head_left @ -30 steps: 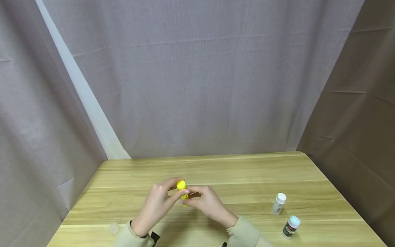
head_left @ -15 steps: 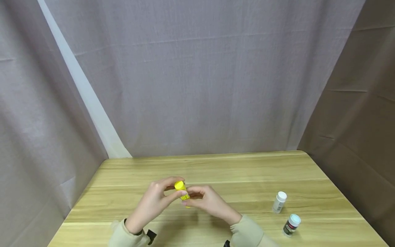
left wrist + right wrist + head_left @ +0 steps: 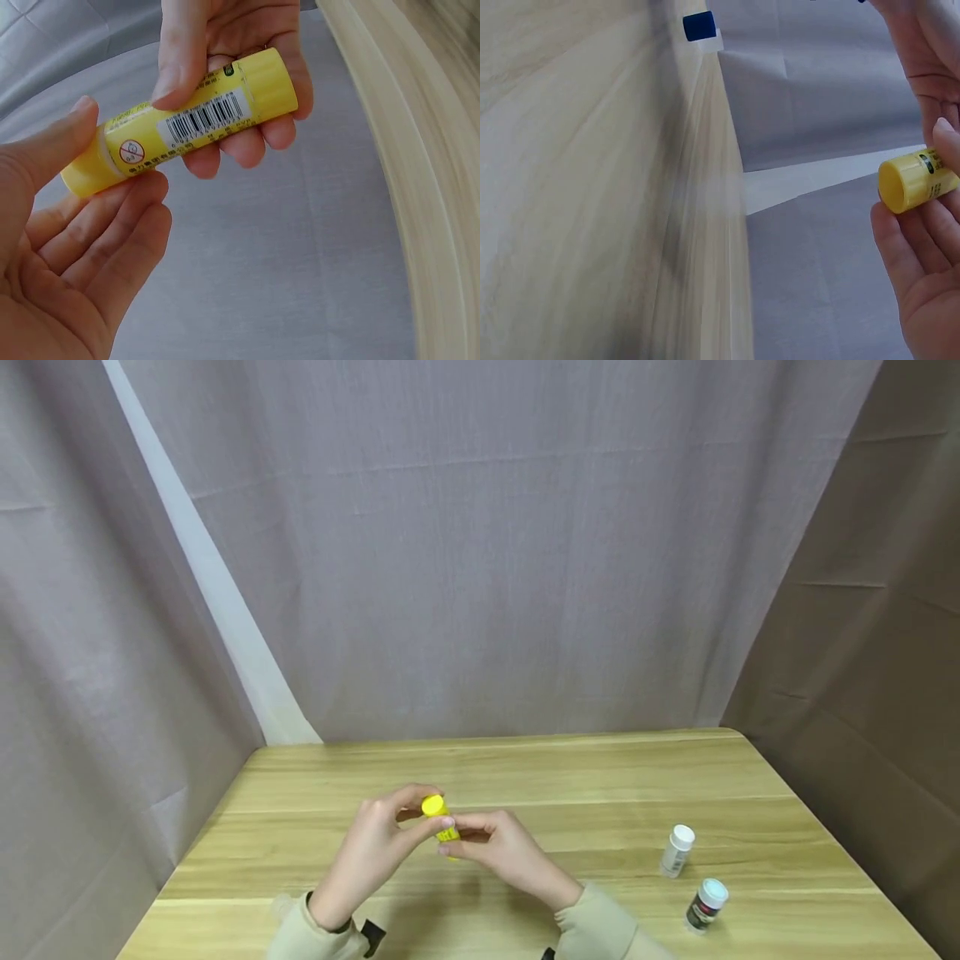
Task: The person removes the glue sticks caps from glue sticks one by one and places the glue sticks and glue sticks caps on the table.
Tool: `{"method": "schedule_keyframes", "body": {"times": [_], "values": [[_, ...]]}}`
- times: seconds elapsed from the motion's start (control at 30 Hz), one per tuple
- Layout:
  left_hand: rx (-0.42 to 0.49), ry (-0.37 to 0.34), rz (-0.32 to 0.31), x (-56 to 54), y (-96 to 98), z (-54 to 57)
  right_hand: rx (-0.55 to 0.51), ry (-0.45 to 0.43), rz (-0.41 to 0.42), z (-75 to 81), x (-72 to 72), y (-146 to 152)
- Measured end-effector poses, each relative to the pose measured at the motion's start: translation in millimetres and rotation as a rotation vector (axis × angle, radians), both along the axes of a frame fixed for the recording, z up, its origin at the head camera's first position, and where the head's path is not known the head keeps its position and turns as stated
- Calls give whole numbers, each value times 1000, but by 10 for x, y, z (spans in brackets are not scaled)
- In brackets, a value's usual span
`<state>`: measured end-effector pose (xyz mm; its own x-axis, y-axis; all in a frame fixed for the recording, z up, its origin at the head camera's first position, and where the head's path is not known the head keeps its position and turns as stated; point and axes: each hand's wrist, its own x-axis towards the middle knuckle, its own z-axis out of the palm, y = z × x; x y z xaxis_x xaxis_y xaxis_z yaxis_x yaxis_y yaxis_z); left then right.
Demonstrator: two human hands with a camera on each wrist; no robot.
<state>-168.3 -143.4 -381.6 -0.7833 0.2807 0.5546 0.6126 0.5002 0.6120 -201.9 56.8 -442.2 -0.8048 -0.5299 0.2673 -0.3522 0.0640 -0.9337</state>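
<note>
A yellow glue stick (image 3: 196, 120) with a barcode label is held between both hands above the table, tilted. My left hand (image 3: 378, 843) pinches its cap end between thumb and fingers, seen from close by in the left wrist view. The fingers of my right hand (image 3: 502, 847) grip the other end of the tube, with the thumb (image 3: 171, 84) lying along the label. In the right wrist view only the tube's round yellow end shows beside the right fingers.
To the right on the wooden table (image 3: 570, 777) stand a small white-capped bottle (image 3: 677, 852) and a dark-labelled one (image 3: 706, 906). A pale, see-through disc (image 3: 282, 906) lies partly behind the left sleeve. Grey cloth (image 3: 480, 568) hangs around the table.
The glue stick has tipped a little, its upper end shifting slightly left with my left hand. My left sleeve has moved left over the pale disc. The bottles stay put.
</note>
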Motion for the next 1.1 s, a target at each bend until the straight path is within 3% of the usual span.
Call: {"method": "schedule_keyframes", "body": {"times": [0.43, 0.53, 0.67, 0.87, 1.1], "values": [[32, 62, 129, -9, 48, -22, -12, 43, -68, 22, 23, -69], [41, 68, 126, -17, 43, -29, -9, 53, -79, 22, 25, -82], [36, 10, 65, -16, 1, -9, -8, 69, -49, 7, 31, -73], [28, -107, -96, 12, -99, 22, -16, 46, 50, 15, 35, -25], [30, -130, -229, -3, -157, 1, 8, 22, 126, 23, 18, 17]]}}
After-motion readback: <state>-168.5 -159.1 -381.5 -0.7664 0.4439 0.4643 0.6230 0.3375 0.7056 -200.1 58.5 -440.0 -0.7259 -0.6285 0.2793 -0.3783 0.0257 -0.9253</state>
